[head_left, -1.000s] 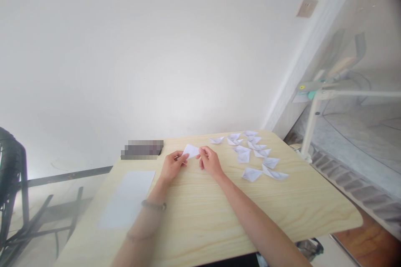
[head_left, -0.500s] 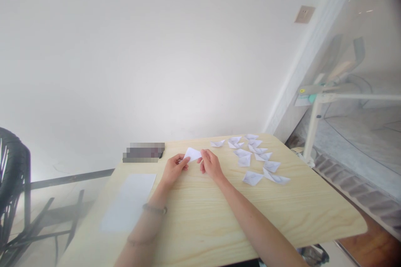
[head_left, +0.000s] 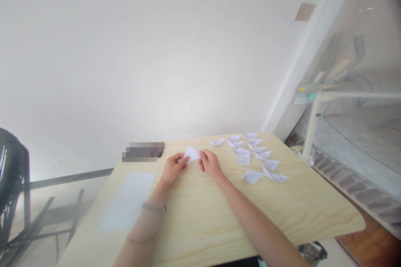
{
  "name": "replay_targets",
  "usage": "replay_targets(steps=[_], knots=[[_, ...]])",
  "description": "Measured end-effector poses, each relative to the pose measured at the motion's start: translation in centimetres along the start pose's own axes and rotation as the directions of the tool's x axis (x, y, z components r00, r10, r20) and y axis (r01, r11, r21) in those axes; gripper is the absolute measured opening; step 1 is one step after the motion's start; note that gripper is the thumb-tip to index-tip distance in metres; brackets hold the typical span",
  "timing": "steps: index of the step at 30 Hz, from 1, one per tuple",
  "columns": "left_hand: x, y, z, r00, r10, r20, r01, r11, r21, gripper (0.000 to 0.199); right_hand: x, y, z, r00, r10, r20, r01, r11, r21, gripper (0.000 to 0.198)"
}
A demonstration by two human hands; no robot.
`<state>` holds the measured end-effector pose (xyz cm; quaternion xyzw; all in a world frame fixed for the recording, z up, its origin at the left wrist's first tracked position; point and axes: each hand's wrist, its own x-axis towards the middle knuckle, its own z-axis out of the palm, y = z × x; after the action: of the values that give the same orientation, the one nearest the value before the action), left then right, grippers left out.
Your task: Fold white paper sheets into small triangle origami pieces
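Note:
A small folded piece of white paper [head_left: 193, 154] is held up just over the table between both hands. My left hand [head_left: 174, 167] pinches its left side, thumb on top and fingers curled beneath. At its right corner, the thumb and fingers of my right hand [head_left: 210, 163] are closed on the paper. Folded paper boats [head_left: 252, 176], several of them, lie in loose rows to the right of my right hand. Flat white sheets [head_left: 128, 200] rest on the table left of my left forearm.
The light wooden table [head_left: 200, 225] stands against a white wall. A dark, blurred-out object [head_left: 142, 152] lies at its back left. A black chair [head_left: 14, 183] is on the left; a white metal frame [head_left: 313, 127] stands beyond the right edge.
My right hand has shifted slightly left, its fingers now closer on the paper's right corner. The left hand keeps its pinch, and the boats lie as before.

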<state>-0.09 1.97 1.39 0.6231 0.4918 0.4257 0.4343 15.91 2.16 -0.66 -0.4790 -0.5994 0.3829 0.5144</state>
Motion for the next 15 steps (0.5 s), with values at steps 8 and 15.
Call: replay_targets(steps=[8, 15], knots=[[0.02, -0.10, 0.06, 1.000, -0.010, -0.004, 0.010, 1.000, -0.007, 0.037, -0.06, -0.27, -0.09, 1.000, 0.007, 0.007, -0.007, 1.000, -0.011, 0.034], [0.09, -0.40, 0.05, 1.000, 0.002, 0.001, -0.002, 1.000, 0.000, 0.036, 0.01, 0.17, -0.10, 1.000, -0.020, 0.008, 0.020, 1.000, -0.009, 0.033]])
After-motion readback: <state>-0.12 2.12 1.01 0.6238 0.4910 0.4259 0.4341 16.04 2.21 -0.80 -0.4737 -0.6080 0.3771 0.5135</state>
